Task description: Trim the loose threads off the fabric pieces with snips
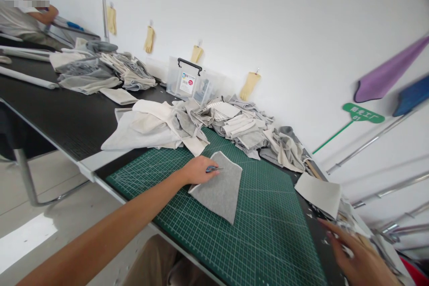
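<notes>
My left hand is closed around a small blue-handled pair of thread snips, whose metal tip points right. It rests over the upper left part of a grey cloth piece with a white edge; whether the fingers also pinch the cloth is hidden. This cloth lies on a green cutting mat. At the lower right, my right hand is slightly blurred, with fingers apart and nothing visible in them. It is over the black table edge, near a pale flat cloth piece.
Heaps of grey and white cloth line the mat's far side, and another pile lies at left. A clear plastic box stands by the wall under hanging yellow gloves. A person sits far left.
</notes>
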{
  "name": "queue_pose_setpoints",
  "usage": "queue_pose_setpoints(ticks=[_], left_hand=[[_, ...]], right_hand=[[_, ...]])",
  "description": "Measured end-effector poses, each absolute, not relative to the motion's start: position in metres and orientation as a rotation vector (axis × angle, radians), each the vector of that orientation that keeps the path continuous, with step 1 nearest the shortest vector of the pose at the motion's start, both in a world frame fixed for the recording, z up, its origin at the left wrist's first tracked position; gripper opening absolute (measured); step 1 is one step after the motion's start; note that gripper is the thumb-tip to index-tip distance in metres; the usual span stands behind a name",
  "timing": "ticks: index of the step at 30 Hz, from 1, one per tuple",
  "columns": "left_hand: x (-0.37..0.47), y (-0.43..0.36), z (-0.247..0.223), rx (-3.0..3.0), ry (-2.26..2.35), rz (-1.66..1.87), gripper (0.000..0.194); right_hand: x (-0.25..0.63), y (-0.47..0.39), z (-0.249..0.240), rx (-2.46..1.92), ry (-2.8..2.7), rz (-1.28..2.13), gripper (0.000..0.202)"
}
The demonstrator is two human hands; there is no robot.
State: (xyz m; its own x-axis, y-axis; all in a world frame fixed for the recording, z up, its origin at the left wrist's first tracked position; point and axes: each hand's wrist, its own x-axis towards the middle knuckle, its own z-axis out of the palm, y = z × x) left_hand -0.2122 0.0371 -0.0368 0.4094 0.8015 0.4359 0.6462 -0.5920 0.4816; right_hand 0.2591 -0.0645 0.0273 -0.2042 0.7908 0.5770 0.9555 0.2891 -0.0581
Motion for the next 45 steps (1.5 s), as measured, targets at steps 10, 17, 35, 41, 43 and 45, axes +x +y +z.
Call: queue_pose_setpoints(ticks=[10, 17, 35, 41, 43, 45], left_hand=[[-0.214, 0.036, -0.036, 2.46, 1.279, 0.942, 0.034], [-0.214, 0.037, -0.038, 2.471, 1.258, 0.931, 0.033], [-0.214, 0.037, -0.037, 2.463, 1.265, 0.944, 0.032], [-0.215, 0.039, -0.039, 2.449, 1.271, 0.936, 0.035], [-0.215, 0.039, -0.039, 2.441, 1.273, 0.94, 0.036], [-0.215, 0.039, -0.039, 2.436, 1.271, 0.943, 0.035]], right_hand=[[0.035, 0.068, 0.012, -1.216, -2.146, 0.388, 0.023], [0.003, 0.102, -0.03, -1.089, -2.206, 0.478, 0.018], [-0.007, 0.095, -0.033, -1.017, -2.313, 0.175, 0.013], [0.051, 0.072, 0.008, -1.126, -2.181, 0.047, 0.017], [0.092, 0.055, 0.028, -1.198, -2.168, -0.062, 0.019], [0.141, 0.034, 0.044, -1.303, -2.149, -0.193, 0.02]])
